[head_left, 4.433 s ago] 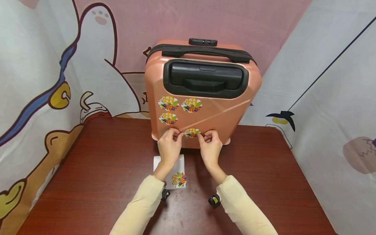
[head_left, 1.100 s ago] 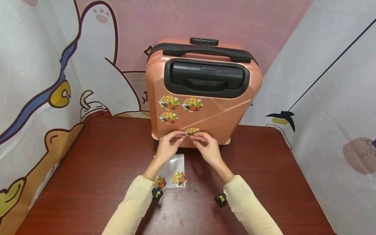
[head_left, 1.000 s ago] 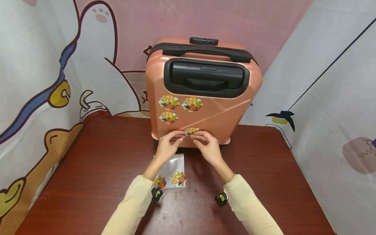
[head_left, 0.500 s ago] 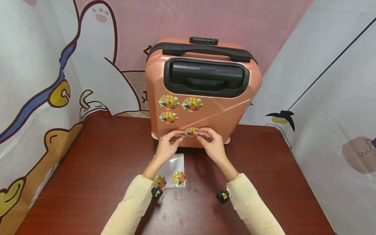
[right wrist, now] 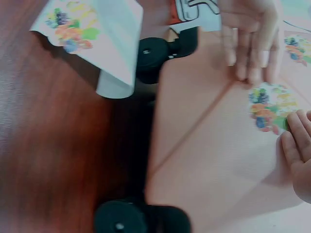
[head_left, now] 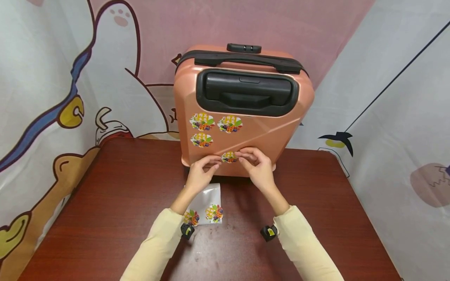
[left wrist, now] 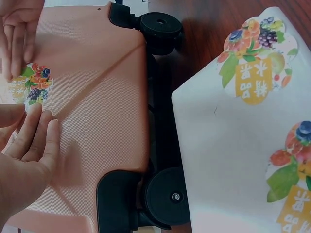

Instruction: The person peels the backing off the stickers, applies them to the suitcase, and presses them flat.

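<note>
A pink-orange suitcase (head_left: 260, 136) stands upright on the table, its shell facing me. Low on the shell lies a fruit-print sticker (head_left: 229, 157), flat in both wrist views. My left hand (head_left: 201, 174) has its fingertips at the sticker's left edge, fingers mostly straight and resting on the shell. At the right edge, the fingertips of my right hand (head_left: 260, 168) touch the sticker with loosely extended fingers (right wrist: 294, 145). Neither thumb pinches anything. Three similar stickers (head_left: 202, 140) sit higher on the shell, two in a row and one below.
A white backing sheet (head_left: 207, 195) with two fruit stickers lies on the brown table (head_left: 140, 187) before the suitcase, partly behind my left wrist. Black wheels (left wrist: 167, 196) stick out at the suitcase's base. A printed cloth (head_left: 239, 23) hangs behind and at both sides.
Earlier both hands pinched the low sticker's sides; now their fingers lie extended at its edges. Over the last second my right hand slid right across the sticker, while the left stayed put.
</note>
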